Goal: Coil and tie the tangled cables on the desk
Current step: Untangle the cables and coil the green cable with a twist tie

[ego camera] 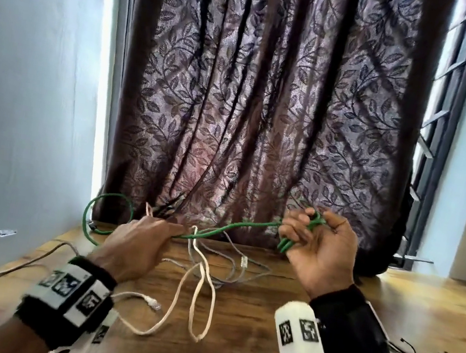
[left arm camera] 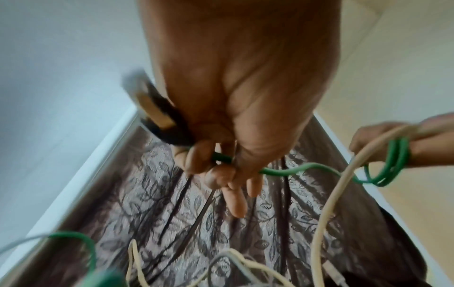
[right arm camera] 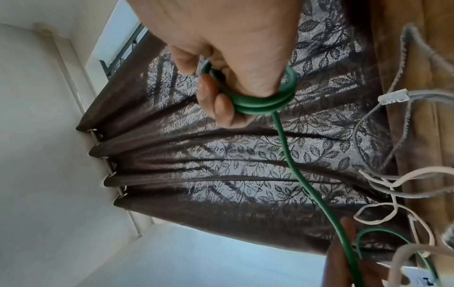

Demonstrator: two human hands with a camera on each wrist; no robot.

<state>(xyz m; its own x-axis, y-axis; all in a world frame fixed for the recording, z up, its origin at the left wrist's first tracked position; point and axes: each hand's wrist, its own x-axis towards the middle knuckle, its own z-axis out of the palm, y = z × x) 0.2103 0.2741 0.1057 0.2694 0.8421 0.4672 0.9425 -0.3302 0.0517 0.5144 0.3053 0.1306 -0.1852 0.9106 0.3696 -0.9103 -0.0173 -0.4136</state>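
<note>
My right hand (ego camera: 317,246) grips green cable (ego camera: 229,227) coils at 2 o'clock above the table (ego camera: 420,303). My left hand (ego camera: 137,245) pinches its free run at 10 o'clock. Cream cable (ego camera: 200,291) and grey cable (ego camera: 234,264) lie between. Wristband markers are unreadable.

The green cable (right arm camera: 290,155) has a smooth, slightly glossy plastic jacket. The cream cable (ego camera: 199,294) looks matt, flat and soft, the grey cable (ego camera: 234,264) matt with a clear plastic plug. The counter (ego camera: 258,350) is varnished wood with visible grain. At twelve o'clock hangs a woven cloth curtain (ego camera: 268,105), faintly shiny, leaf-patterned.
</note>
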